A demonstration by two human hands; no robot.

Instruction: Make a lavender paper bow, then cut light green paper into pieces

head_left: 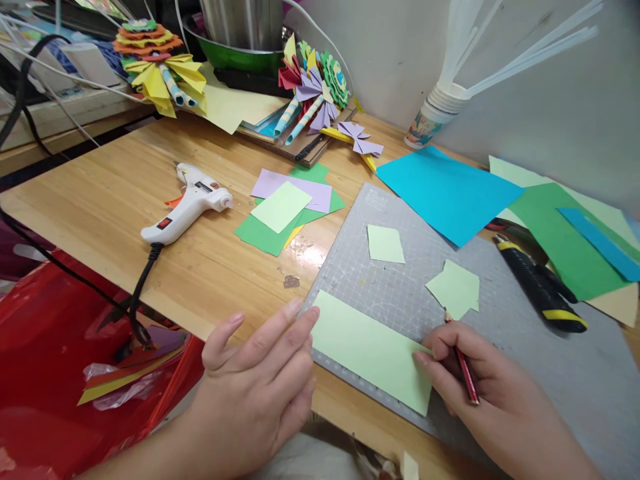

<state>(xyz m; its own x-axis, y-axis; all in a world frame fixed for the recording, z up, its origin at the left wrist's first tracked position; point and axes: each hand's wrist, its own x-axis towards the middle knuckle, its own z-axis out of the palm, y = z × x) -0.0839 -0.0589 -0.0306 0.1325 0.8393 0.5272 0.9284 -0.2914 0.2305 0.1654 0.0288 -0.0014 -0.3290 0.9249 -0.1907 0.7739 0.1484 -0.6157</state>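
Observation:
A long light green paper strip [373, 350] lies on the grey cutting mat [350, 260] near its front edge. My left hand [265, 373] is at the strip's left end with its fingers stretched out, holding nothing. At the strip's right end, my right hand [475, 373] holds a dark red pencil [466, 377], its tip up by a light green cut piece with pointed corners [456, 288]. My right fingertips are close to the strip's corner. A smaller light green piece [385, 244] lies farther back on the mat.
A white glue gun [187, 200] lies at the left, its cable hanging over the table edge. Green and purple papers [320, 193] sit mid-table. A black-and-yellow cutter [540, 283], blue paper [447, 190] and a cup [430, 117] stand or lie at the right; paper decorations [315, 93] are behind.

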